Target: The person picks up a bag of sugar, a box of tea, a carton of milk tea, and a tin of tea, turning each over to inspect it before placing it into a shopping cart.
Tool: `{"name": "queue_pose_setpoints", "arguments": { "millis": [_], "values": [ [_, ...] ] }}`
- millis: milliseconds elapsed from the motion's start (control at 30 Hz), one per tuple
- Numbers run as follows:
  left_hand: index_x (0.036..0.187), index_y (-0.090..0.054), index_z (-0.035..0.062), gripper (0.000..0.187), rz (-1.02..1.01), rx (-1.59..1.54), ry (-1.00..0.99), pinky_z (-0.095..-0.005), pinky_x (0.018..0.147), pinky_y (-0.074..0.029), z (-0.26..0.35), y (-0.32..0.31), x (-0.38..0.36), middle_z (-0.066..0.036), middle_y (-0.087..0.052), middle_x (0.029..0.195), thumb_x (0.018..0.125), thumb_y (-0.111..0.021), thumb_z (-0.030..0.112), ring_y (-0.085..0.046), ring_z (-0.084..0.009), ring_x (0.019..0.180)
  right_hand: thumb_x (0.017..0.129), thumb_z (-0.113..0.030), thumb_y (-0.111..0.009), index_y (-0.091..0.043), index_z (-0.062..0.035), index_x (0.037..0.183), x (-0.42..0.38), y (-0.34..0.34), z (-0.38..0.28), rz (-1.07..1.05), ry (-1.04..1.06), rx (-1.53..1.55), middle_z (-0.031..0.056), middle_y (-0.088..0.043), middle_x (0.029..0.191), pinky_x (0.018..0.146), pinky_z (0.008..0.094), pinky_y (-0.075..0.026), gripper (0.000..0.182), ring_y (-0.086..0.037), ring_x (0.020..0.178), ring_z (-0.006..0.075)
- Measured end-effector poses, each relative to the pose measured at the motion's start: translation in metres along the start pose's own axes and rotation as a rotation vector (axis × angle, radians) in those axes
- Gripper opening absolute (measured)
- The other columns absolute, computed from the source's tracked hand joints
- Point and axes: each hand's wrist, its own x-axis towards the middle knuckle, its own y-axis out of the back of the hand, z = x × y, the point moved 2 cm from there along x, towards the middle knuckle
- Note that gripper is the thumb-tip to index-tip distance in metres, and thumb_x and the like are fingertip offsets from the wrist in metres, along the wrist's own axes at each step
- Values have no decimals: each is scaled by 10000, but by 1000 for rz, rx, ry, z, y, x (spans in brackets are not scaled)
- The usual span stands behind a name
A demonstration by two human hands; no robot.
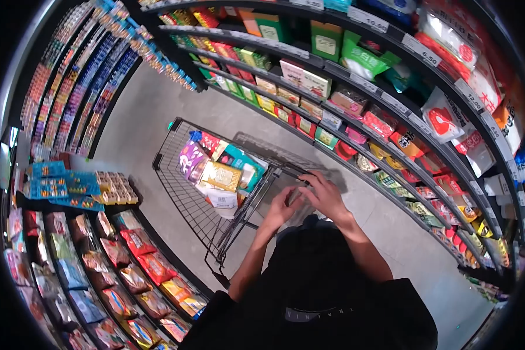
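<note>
My left hand (283, 206) is held in front of my body, fingers loosely curved and apart, with nothing visible in it. Close beside it, my right hand (325, 197) has its fingers spread and reaches toward the near end of a dark wire shopping cart (188, 212). Inside the cart lie a purple bag (192, 162), a gold-yellow package (220, 177), a teal bag (248, 167) and a white package (223, 200). Both hands are nearer the cart's handle end than the goods.
Long shelves (326, 67) of boxed and bagged food with price tags run along the right. At lower left stands a rack of snack bags (140, 248), with blue baskets (61, 184) behind it. Rows of small packs (79, 76) line the far left. Grey floor (131, 122) surrounds the cart.
</note>
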Motion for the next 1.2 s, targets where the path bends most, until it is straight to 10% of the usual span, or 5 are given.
{"name": "queue_pose_setpoints", "arguments": {
  "millis": [533,633,933,1100,1200],
  "values": [
    [915,-645,95,244,-85,-129,395,-216,461,-246,0,-16,-159,95,-405,636,935,-652,338,-351,-16,530,945,-271,-532,-584,-100,1161,-105,-4,-37,171,-234,-240,119,-573,1169,673,395,-587,281,-632,986,336],
    [915,-559,124,246,-114,-136,381,-226,497,-255,2,-29,-178,86,-370,676,928,-654,351,-338,-27,576,796,-228,-622,-630,-52,1025,-130,-25,-16,407,211,-659,70,-539,1209,659,354,-589,289,-472,1245,336],
    [949,-656,73,349,-232,-49,239,-306,526,-438,-36,-77,-211,-36,-580,659,900,-645,418,-550,-163,547,781,-181,-609,-627,-39,745,-210,-24,-15,478,84,-706,114,-536,1210,476,390,-592,149,-454,1244,350],
    [1023,-627,34,389,-554,228,125,-342,627,-440,-17,-159,-199,-103,-583,788,911,-631,406,-556,-228,669,872,-224,-547,-590,-97,1050,-252,-11,0,460,95,-773,160,-441,1323,614,482,-589,223,-491,1204,381],
    [1079,-605,4,425,-612,415,88,-370,704,-441,-5,-181,-203,-154,-586,885,919,-621,398,-560,-276,761,975,-303,-433,-464,-202,1266,-268,3,8,309,-245,-69,170,-381,1384,848,549,-496,310,-537,1148,400]
  ]
}}
